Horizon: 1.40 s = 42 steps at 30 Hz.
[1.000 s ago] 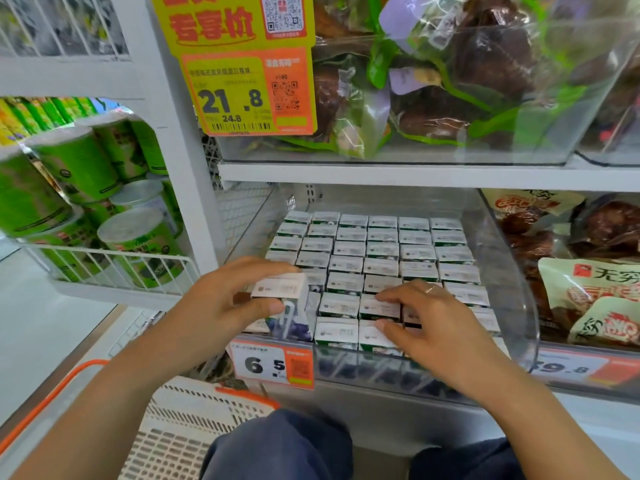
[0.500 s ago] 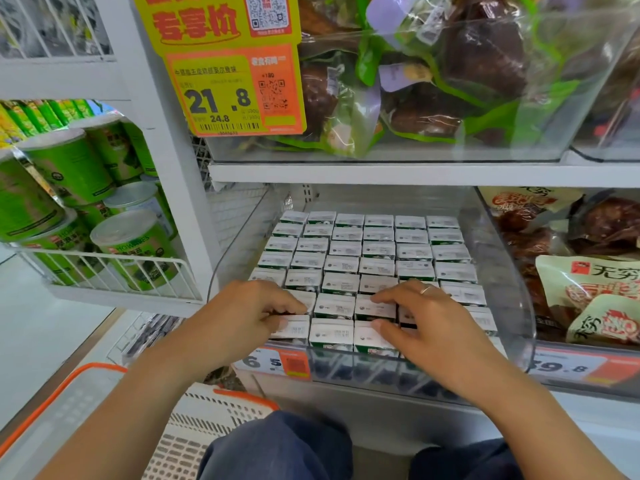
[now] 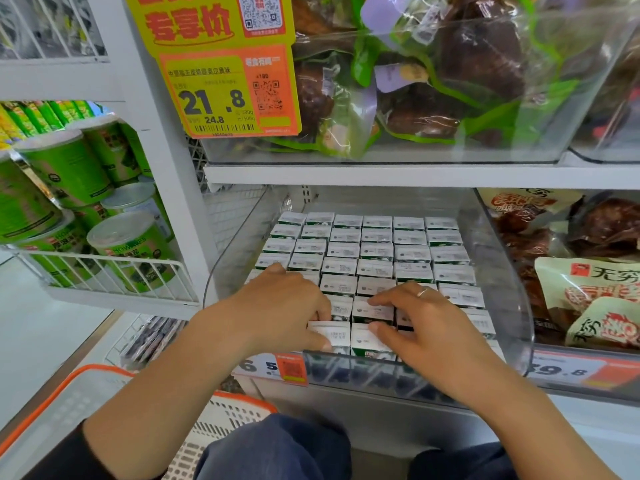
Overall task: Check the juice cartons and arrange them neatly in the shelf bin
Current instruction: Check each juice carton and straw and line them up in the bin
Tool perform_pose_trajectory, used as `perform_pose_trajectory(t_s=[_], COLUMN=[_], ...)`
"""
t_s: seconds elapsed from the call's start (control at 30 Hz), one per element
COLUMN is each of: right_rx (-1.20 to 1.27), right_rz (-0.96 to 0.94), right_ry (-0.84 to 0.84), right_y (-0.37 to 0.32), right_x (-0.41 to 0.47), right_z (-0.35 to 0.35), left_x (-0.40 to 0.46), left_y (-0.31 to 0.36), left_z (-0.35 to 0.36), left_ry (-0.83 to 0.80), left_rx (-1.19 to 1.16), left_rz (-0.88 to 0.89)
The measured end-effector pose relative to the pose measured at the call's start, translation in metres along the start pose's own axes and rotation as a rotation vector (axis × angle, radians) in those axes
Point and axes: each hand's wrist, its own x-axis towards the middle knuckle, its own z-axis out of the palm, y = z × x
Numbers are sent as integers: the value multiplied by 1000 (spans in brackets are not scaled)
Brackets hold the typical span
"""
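Several rows of small white-topped juice cartons [image 3: 377,252] stand packed upright in a clear plastic shelf bin [image 3: 516,306]. My left hand [image 3: 284,310] is at the front left of the bin. Its thumb and curled fingers pinch the top of a front-row juice carton [image 3: 334,336], which sits level with its neighbours. My right hand [image 3: 426,327], with a ring on one finger, lies flat over the front-middle cartons. Its index finger and thumb touch the tops of two cartons [image 3: 372,311]. Both hands hide the cartons beneath them.
A 6.5 price tag [image 3: 273,367] hangs on the bin's front. An orange-rimmed white basket [image 3: 225,417] sits below by my knees. Green canisters [image 3: 128,251] fill a wire rack on the left, and snack bags [image 3: 588,289] lie on the right. A yellow price sign [image 3: 214,81] hangs from the shelf above.
My left hand lowered the raised carton into the front-left of the bin and now pinches a front-row carton. The right hand stayed pressed on the front cartons.
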Motion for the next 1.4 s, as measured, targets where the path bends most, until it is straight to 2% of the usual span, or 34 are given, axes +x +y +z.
perform_pose_trajectory(t_s=[0.1,0.2,0.27,0.33,0.4,0.47,0.57,0.63,0.73,0.9,1.07,1.23,1.4], right_rx=[9,25,53,183,446,686,809,838,907,1041,1061,1032,971], right_rz=[2,4,14,27,57,98,128,143,199,249,159,129,128], right_ry=[0,-3,6,50,128,181,232,226,224,253,241,206,232], right_y=[0,0,1,0,-5,-9,-11,-10,-6,-1,-6,-8,-11], right_x=[-1,0,0,0,0,1,3,2,2,3,5,5,2], right_z=[0,-1,-2,-3,-6,-8,-12,-13,-16,-21,-21,-21,-24], left_x=[-8,-20,-30,-33,-27,-15,5,13,20,20,18,17,15], left_y=[-1,-4,-6,-4,6,23,46,59,67,70,71,64,65], left_z=[2,-9,-22,-29,-30,-26,-13,-4,3,18,23,24,24], left_ry=[46,146,258,418,586,688,671,612,574,489,621,717,746], left_rx=[14,-155,-365,-642,-933,-1185,-1567,-1687,-1752,-1869,-1896,-1802,-1721], left_rz=[33,46,36,10,-20,-71,-176,-209,-213,-101,-178,-143,-105])
